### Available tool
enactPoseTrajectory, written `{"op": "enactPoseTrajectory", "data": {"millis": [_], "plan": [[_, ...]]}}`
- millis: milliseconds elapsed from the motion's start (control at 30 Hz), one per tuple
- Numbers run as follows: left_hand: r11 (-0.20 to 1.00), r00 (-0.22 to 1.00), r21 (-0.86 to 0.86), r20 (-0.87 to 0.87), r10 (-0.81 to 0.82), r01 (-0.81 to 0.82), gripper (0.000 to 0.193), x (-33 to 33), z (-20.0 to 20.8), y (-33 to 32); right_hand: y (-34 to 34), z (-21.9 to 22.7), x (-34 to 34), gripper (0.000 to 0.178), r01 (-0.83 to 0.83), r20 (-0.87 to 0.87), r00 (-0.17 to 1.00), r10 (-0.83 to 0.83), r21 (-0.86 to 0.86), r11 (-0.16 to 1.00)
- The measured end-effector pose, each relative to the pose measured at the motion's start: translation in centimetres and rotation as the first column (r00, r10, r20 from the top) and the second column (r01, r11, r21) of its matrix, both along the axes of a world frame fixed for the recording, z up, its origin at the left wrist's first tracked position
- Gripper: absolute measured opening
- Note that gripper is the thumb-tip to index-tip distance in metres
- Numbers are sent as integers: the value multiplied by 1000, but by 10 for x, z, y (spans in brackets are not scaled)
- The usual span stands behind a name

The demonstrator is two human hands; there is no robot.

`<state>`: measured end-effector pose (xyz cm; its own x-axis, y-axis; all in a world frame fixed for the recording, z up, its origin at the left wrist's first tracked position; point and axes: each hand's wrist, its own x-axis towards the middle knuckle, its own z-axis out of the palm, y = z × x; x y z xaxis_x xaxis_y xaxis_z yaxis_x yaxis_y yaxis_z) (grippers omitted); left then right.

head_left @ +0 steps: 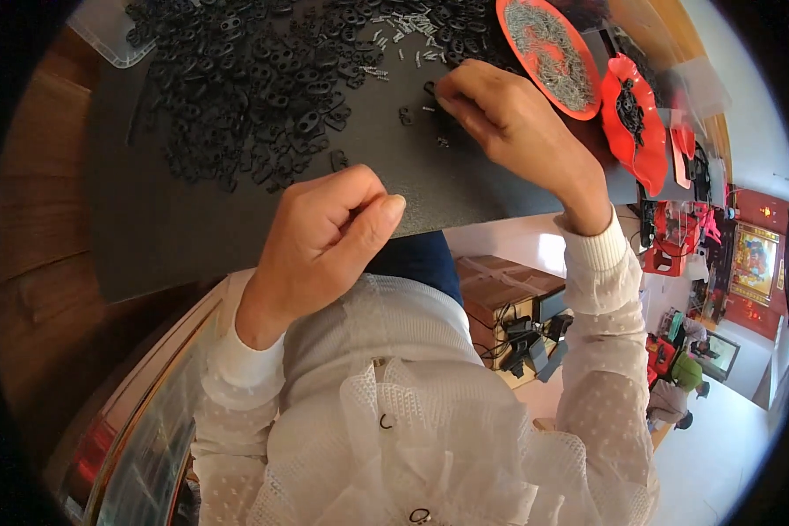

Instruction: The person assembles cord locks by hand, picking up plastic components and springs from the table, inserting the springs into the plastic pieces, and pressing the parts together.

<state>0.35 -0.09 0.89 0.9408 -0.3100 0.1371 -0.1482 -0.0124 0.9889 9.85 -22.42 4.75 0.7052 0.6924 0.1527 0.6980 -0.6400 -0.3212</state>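
The left hand [324, 232] is curled into a fist above the dark mat [193, 219], while small metal pins [430, 109] are pinched by the right hand [500, 123] beside the black plastic pieces [254, 79].

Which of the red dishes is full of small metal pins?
The flat round red plate nearest the right hand; the wavy-edged red dish beside it holds black parts.

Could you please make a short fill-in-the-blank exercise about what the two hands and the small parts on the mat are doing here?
1. The right hand reaches to small parts on the dark ____.
2. The left hand is closed into a ____.
3. The pile of small plastic parts is ____ in colour.
4. The round tray of metal pins is ____.

Missing words: mat; fist; black; red
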Motion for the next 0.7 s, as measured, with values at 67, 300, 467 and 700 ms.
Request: {"op": "enactPoseTrajectory", "data": {"millis": [67,300,467,700], "plan": [[999,999,31,-5,-38,38,23,-3,4,4,4,3,-8,12,2,11,1000,-2,-1,1000],[1000,1000,4,-3,-18,18,22,-1,2,1,24,-7,-18,18,-65,255,959,126,-236,970],[999,1000,32,23,5,-5,21,-2,3,3,36,-12,-21,16,-76,315,931,185,-329,941],[998,998,39,45,45,-47,21,-2,0,4,36,0,-34,10,-94,54,995,83,260,961]]}}
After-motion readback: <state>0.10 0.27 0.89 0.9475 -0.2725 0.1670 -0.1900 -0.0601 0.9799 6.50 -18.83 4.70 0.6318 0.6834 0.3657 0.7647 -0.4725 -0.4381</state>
